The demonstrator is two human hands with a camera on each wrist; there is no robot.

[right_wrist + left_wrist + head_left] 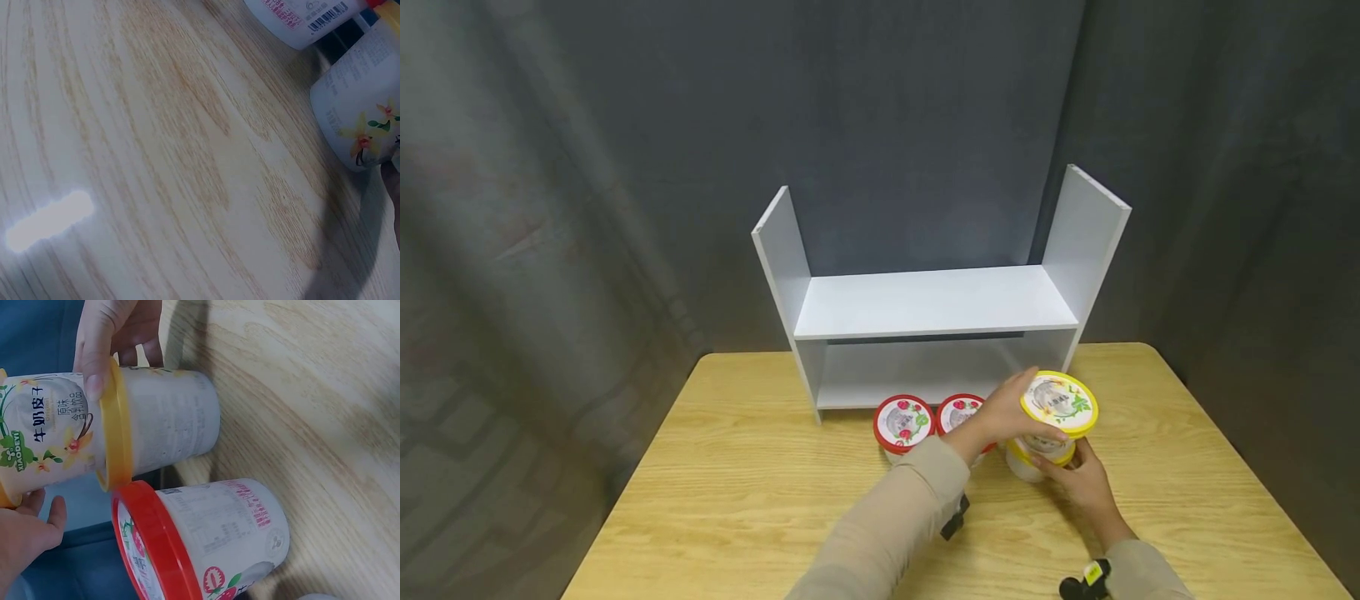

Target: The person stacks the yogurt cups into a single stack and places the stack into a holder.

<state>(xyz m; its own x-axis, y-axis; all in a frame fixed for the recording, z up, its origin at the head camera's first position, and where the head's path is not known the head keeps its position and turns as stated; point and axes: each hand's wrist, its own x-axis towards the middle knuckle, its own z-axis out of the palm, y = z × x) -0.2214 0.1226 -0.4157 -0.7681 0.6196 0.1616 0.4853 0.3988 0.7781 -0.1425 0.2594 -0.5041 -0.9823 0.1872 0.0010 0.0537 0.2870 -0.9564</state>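
Observation:
Two white tubs with yellow lids stand one on the other at the right of the table. My left hand (1003, 412) grips the upper yellow-lidded tub (53, 425), fingers on its far side. Lower down, my right hand (1086, 487) holds the lower yellow-lidded tub (169, 419), its thumb against the yellow lid rim. The base of that lower tub is at the tabletop in the left wrist view. Close beside it sits a red-lidded tub (219, 537), partly behind my left arm in the head view. Another red-lidded tub (904, 425) stands to its left.
A white two-tier shelf (932, 304) with tall side panels stands behind the tubs on the wooden table (737, 467). Dark grey curtains (925, 125) hang around the back and sides. Each wrist carries a small black device (1086, 583).

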